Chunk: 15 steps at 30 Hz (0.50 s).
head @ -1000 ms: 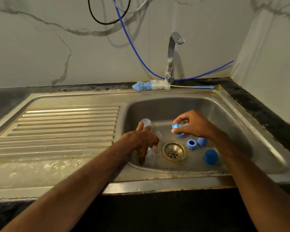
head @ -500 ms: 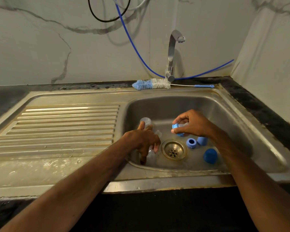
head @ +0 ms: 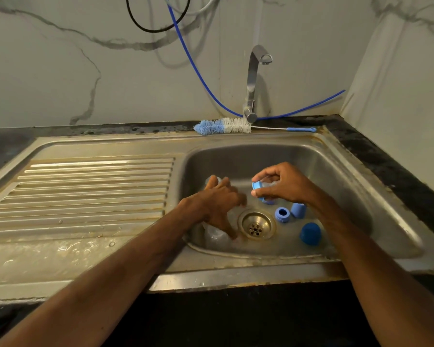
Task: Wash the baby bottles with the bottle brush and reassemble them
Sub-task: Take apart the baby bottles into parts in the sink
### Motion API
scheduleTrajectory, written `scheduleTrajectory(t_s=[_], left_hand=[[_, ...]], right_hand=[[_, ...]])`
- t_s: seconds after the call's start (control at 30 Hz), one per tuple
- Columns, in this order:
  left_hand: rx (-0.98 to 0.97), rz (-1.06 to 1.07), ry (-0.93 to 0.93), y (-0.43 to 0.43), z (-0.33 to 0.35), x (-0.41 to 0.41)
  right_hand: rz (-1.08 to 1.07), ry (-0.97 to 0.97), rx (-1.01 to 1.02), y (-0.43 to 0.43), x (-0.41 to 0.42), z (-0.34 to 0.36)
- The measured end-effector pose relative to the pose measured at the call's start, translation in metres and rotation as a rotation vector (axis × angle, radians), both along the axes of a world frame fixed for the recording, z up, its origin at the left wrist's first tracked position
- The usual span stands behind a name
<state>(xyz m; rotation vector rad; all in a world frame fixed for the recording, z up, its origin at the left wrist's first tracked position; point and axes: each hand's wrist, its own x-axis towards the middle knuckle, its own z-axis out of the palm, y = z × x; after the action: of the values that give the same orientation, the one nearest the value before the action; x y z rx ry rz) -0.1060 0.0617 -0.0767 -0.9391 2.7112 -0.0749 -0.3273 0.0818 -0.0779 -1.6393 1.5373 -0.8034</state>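
Two bare hands down in a steel sink. Right of the ribbed drainboard, left hand blurred, fingers splayed down onto clear bottles on the basin floor; grip impossible to tell. Behind, bottle brush flat on the back rim, bristles against the tap. Past the drain, right hand pinching a blue-collared bottle. Nearby on the floor, blue ring, blue sleeve, blue cap.
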Motion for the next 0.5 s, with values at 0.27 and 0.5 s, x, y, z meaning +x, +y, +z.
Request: scheduleTrajectory(t_s=[0.27, 0.5], left_hand=[[0.182, 0.194, 1.006, -0.005, 0.001, -0.030], [0.365, 0.308, 1.226, -0.019, -0.002, -0.039]], right_hand=[[-0.118, -0.336, -0.022, 0.008, -0.006, 0.021], [-0.154, -0.460, -0.023, 0.010, -0.010, 0.023]])
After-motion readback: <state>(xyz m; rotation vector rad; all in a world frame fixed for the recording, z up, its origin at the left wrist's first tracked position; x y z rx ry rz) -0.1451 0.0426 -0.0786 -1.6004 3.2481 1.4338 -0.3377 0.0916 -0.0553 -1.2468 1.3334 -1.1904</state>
